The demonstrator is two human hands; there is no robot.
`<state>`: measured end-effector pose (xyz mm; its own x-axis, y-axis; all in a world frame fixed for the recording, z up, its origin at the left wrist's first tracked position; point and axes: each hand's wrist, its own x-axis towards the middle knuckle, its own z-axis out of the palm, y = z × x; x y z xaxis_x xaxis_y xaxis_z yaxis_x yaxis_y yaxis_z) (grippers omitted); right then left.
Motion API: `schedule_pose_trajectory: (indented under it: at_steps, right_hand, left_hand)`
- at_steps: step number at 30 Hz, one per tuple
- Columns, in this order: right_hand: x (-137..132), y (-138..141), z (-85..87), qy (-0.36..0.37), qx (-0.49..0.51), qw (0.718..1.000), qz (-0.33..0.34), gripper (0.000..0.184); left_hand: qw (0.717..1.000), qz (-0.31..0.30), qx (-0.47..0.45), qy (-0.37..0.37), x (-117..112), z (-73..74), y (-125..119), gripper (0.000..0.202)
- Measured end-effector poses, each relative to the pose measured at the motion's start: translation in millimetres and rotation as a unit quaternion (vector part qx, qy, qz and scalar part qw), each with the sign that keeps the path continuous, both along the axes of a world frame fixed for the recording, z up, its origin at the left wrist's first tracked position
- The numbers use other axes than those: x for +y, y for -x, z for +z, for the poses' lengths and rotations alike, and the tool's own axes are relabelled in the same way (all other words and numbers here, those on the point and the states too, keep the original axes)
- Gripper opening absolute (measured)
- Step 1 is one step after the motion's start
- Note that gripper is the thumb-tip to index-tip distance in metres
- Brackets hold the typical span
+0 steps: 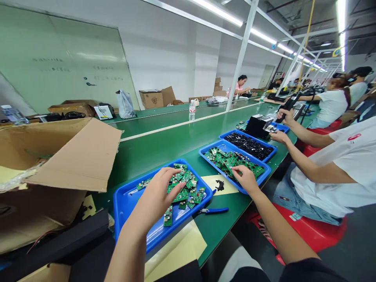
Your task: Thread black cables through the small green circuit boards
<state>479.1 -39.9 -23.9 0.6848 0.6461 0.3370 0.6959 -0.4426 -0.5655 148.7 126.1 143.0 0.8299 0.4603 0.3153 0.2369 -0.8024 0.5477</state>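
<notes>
My left hand (157,196) hovers over a blue tray (129,201) of several small green circuit boards (185,188), fingers curled, fingertips touching the boards. My right hand (246,178) reaches into a second blue tray (205,150) of green circuit boards (232,160), its fingers pinched on a board at the near edge. Whether the left fingers grip a board is hidden.
An open cardboard box (64,156) stands at left. Blue-handled pliers (213,210) and yellow paper (219,185) lie between the trays. A third tray (249,145) holds black parts. A seated co-worker's hands (280,137) work at right. A water bottle (192,110) stands on the green belt.
</notes>
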Motion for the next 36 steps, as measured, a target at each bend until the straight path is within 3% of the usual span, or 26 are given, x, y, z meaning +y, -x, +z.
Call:
schedule_pose_trajectory:
  at_steps: [4, 8, 18, 30, 36]
  right_hand:
    - [0, 31, -16.7, 0.071, 0.035, 0.992, 0.095, 0.028]
    - [0, 44, -23.1, 0.128, 0.057, 0.982, 0.127, 0.028]
    - [1, 52, -14.0, 0.193, 0.059, 0.972, 0.124, 0.029]
    - [1, 59, -12.5, 0.198, 0.044, 0.975, 0.095, 0.026]
    - [-1, 62, -15.9, 0.167, 0.035, 0.982, 0.081, 0.027]
  left_hand:
    - [1.0, 0.002, 0.009, 0.007, -1, -0.1, 1, 0.024]
    - [1.0, 0.006, 0.013, 0.002, 0, 0.6, 2, 0.023]
    - [1.0, 0.0, 0.021, -0.017, -2, 0.7, 3, 0.025]
    - [1.0, -0.001, 0.025, -0.011, -4, 4.5, 4, 0.027]
    - [1.0, -0.001, 0.027, 0.001, -4, 4.7, 6, 0.028]
